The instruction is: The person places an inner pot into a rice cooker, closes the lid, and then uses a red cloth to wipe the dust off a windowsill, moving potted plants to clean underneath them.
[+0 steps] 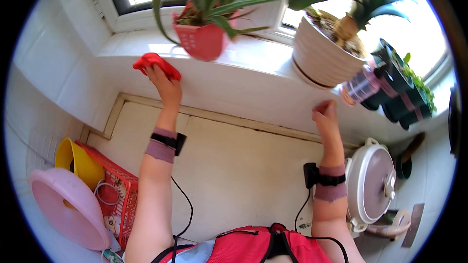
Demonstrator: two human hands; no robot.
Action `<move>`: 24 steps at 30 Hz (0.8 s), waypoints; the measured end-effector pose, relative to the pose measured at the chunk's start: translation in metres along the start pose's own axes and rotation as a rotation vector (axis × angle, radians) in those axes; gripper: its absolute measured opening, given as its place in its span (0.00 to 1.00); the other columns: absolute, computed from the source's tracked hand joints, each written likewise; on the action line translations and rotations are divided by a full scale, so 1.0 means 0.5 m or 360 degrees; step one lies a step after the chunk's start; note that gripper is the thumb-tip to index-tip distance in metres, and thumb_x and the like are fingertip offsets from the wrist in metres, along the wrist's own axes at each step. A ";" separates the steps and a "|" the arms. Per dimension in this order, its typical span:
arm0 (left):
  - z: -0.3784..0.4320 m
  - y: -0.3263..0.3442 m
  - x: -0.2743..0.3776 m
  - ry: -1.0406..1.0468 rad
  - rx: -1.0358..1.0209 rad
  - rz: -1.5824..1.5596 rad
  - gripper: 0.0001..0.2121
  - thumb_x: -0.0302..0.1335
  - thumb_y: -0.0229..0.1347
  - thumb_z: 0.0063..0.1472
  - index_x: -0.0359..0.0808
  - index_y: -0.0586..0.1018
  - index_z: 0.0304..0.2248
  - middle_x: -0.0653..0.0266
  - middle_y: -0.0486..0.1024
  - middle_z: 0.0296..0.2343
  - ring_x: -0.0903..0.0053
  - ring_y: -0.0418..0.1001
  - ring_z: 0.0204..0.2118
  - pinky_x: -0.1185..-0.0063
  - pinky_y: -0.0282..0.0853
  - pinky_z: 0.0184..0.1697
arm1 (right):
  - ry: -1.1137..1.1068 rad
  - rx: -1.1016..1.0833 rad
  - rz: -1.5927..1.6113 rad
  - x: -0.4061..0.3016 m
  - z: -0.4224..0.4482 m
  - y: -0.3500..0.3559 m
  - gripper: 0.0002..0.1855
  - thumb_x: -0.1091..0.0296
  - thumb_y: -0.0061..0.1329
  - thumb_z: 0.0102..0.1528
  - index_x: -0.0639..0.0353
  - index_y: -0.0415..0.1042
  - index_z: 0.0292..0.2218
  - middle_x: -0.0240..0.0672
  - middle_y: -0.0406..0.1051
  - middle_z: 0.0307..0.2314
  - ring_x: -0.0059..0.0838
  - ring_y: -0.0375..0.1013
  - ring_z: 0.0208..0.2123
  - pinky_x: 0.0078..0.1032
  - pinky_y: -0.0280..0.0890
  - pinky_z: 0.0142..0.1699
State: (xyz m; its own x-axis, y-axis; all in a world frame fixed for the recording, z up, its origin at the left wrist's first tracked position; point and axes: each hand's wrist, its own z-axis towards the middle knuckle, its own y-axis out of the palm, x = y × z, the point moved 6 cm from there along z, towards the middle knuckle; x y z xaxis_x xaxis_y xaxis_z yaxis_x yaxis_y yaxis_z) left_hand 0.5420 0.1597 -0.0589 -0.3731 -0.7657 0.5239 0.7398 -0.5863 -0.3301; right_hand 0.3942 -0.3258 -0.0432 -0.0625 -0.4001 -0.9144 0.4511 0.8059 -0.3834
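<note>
My left hand presses a red cloth against the front edge of the white tiled windowsill, at the left of the view. The red-wrapped flowerpot with a long-leaved plant stands just right of the cloth. My right hand has its fingers curled in and lies near the sill's front face, below the ribbed white flowerpot; whether its fingertips touch the wall cannot be told. No object shows in it. Both wrists carry a black strap with a cabled device.
A pink plastic basin, a yellow bucket and a red plastic basket stand at the left. A white lidded electric pot sits at the right. Dark green planters and a clear pink-topped bottle are by the right sill.
</note>
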 end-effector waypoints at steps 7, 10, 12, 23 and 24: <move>-0.175 0.135 0.428 0.0291 0.0026 -0.0180 0.27 0.17 0.50 0.50 0.30 0.62 0.53 0.38 0.45 0.59 0.28 0.36 0.60 0.45 0.35 0.60 | 0.0024 -0.0061 0.0089 0.004 -0.002 -0.005 0.19 0.79 0.46 0.42 0.60 0.59 0.38 0.36 0.65 0.29 0.29 0.66 0.32 0.27 0.64 0.39; -0.259 0.209 0.531 0.0537 -0.0074 -0.0277 0.22 0.19 0.49 0.52 0.37 0.68 0.49 0.45 0.52 0.56 0.31 0.38 0.60 0.41 0.36 0.58 | -0.0003 -0.0101 0.0097 0.001 -0.001 0.007 0.19 0.81 0.45 0.43 0.61 0.59 0.39 0.37 0.65 0.30 0.30 0.67 0.33 0.29 0.65 0.40; -0.318 0.248 0.600 0.0707 -0.0208 -0.0293 0.21 0.22 0.51 0.52 0.42 0.71 0.48 0.50 0.54 0.54 0.34 0.43 0.59 0.40 0.38 0.57 | -0.0011 -0.0110 0.0109 0.000 -0.001 0.000 0.19 0.83 0.44 0.43 0.61 0.59 0.39 0.37 0.66 0.30 0.29 0.67 0.34 0.30 0.65 0.40; -0.346 0.236 0.445 0.1110 -0.0398 -0.0052 0.14 0.28 0.55 0.49 0.46 0.75 0.39 0.60 0.61 0.50 0.44 0.53 0.55 0.38 0.48 0.52 | 0.0013 -0.0234 0.0244 0.020 -0.001 -0.011 0.18 0.82 0.38 0.45 0.57 0.59 0.40 0.34 0.64 0.32 0.25 0.64 0.36 0.22 0.60 0.42; -0.334 0.221 0.400 0.1065 -0.0418 0.0001 0.13 0.28 0.55 0.49 0.46 0.76 0.38 0.59 0.61 0.50 0.43 0.53 0.55 0.38 0.48 0.51 | -0.0002 -0.0232 0.0216 0.015 -0.006 -0.018 0.19 0.81 0.38 0.44 0.57 0.59 0.40 0.34 0.64 0.33 0.25 0.64 0.36 0.22 0.60 0.42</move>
State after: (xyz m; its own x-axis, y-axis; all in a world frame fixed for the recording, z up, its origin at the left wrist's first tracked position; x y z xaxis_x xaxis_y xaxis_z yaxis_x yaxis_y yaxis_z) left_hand 0.4556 -0.1024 -0.1215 -0.6980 -0.7149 -0.0422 0.6125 -0.5655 -0.5523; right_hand 0.3872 -0.3348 -0.0467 -0.0088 -0.2838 -0.9589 0.3214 0.9072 -0.2714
